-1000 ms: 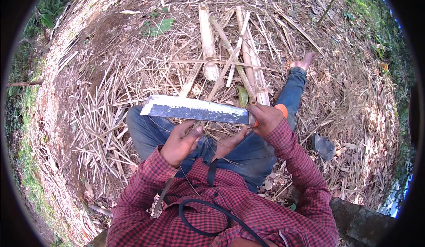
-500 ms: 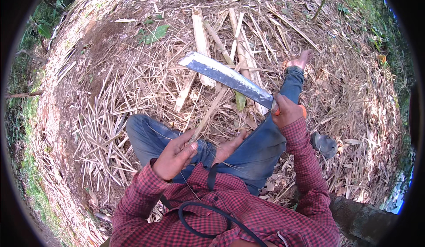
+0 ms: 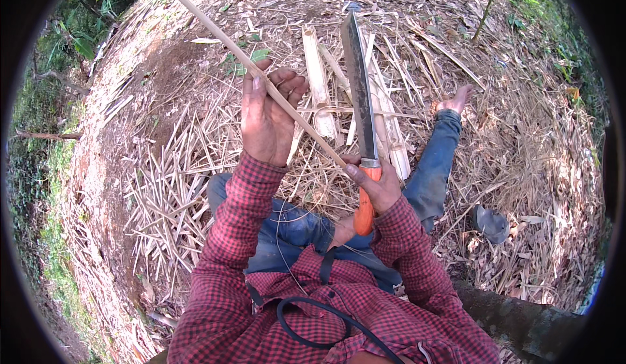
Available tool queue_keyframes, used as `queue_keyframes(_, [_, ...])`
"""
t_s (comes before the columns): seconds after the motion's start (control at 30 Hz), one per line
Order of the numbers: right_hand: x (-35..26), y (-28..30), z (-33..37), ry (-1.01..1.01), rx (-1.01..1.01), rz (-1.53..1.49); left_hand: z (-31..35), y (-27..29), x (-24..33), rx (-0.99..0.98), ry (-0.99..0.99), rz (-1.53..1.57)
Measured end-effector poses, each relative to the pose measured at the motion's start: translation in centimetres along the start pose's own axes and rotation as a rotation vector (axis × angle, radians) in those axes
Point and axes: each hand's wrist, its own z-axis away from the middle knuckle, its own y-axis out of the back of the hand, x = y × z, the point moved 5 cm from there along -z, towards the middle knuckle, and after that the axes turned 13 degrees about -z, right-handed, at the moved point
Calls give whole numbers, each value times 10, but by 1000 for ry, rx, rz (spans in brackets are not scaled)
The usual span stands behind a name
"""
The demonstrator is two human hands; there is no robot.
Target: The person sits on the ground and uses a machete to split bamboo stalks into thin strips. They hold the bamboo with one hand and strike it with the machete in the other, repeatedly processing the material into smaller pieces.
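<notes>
A long, thin bamboo strip [image 3: 215, 27] runs slantwise from the far left down toward my right hand. My left hand [image 3: 268, 124] has its palm turned up, and the strip lies between its thumb and partly curled fingers. My right hand [image 3: 385, 186] is closed round a machete [image 3: 360, 83] near where the blade meets the orange handle. Its dark blade points away from me. Thumb and forefinger of that hand also pinch the strip's near end. Some right fingers are hidden behind the handle.
Split bamboo pieces [image 3: 316, 80] lie ahead of my legs [image 3: 433, 162]. A heap of thin strips [image 3: 171, 201] covers the ground at left. A dark, cup-like object [image 3: 491, 224] rests at right, and a log [image 3: 521, 315] is at lower right.
The machete has swung from pointing left to pointing away, and my right hand has come inward. My left hand has risen and turned palm up. The strip now reaches far left, its end in my right hand.
</notes>
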Motion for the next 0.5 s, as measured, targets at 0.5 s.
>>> queue_keyframes(0.5, [-23,88,-14,144,47,1043,50,-4,26,-423,-587,-1961])
